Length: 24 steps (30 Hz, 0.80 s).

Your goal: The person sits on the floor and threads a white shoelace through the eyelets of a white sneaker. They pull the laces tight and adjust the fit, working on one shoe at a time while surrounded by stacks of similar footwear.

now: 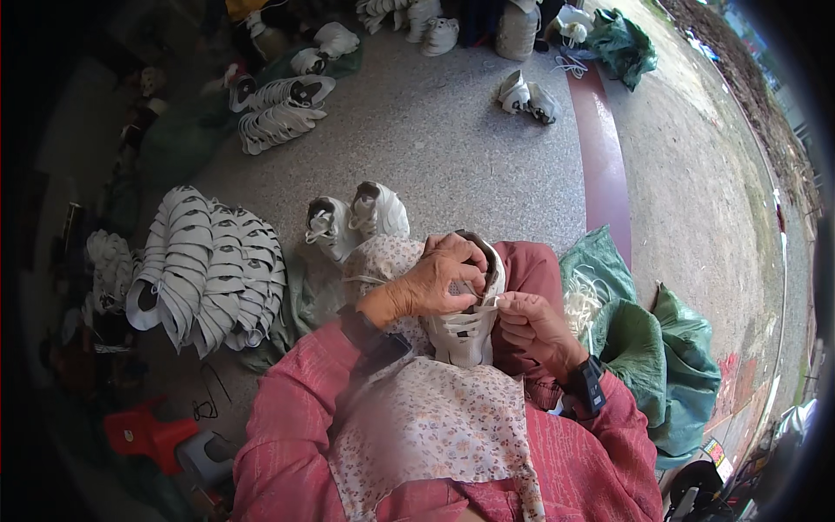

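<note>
A white shoe upper [464,341] rests on my lap, its toe toward me and its dark-lined opening facing away. My left hand [445,274] lies over the left edge of that opening, fingers bent and closed on the upper near the eyelets. From the right, my right hand [541,329] pinches a white shoelace [492,301] between thumb and forefinger at the upper's right edge. The curled fingers partly hide the lacing. A floral apron [435,422] covers my lap below the upper.
Stacks of white shoe uppers [213,265] stand at the left, with another stack [283,113] farther off. A laced pair [378,211] sits just ahead. Green sacks [648,370] and bundled white laces [581,306] lie at the right. A red plastic stool [150,435] is at lower left.
</note>
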{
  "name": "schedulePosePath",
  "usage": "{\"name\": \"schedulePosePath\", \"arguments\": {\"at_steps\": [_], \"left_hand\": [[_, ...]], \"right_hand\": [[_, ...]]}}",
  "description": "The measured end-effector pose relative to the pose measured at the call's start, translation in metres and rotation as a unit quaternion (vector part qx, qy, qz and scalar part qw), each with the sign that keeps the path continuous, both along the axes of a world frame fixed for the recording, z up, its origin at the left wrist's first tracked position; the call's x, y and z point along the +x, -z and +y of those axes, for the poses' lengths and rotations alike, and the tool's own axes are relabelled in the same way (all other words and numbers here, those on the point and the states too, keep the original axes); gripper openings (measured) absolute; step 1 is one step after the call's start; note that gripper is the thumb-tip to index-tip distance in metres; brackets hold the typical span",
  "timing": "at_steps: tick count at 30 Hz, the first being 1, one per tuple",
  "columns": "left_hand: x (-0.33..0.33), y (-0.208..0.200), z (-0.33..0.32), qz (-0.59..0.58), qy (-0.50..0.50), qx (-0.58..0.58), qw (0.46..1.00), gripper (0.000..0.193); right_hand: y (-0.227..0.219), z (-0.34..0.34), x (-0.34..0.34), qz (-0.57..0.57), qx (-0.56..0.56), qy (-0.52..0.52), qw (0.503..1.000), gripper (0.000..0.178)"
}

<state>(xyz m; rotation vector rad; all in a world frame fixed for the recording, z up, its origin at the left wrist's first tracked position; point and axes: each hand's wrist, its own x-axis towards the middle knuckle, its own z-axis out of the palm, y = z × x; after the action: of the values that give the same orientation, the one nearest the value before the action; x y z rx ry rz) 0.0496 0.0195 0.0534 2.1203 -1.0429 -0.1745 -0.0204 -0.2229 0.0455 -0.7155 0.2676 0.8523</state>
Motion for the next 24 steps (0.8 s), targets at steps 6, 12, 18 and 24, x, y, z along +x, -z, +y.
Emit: {"name": "schedulePosePath", "arguments": {"at_steps": [6, 12, 18, 24], "left_hand": [[-0.003, -0.002, 0.000, 0.008, -0.004, 0.016, 1.000, 0.012], [-0.002, -0.006, -0.003, 0.065, -0.010, 0.008, 0.998, 0.013], [0.002, -0.007, -0.003, 0.110, -0.009, -0.016, 0.994, 0.017], [0.008, -0.007, -0.002, 0.134, -0.020, -0.045, 0.990, 0.019]], "right_hand": [[0.028, 0.011, -0.026, 0.167, 0.308, 0.088, 0.932, 0.015], [0.027, -0.002, -0.019, 0.140, 0.218, 0.008, 0.966, 0.016], [0.000, -0.002, 0.005, -0.203, -0.302, 0.123, 0.923, 0.014], [-0.006, 0.014, 0.033, -0.559, -0.337, 0.057, 0.755, 0.012]]}}
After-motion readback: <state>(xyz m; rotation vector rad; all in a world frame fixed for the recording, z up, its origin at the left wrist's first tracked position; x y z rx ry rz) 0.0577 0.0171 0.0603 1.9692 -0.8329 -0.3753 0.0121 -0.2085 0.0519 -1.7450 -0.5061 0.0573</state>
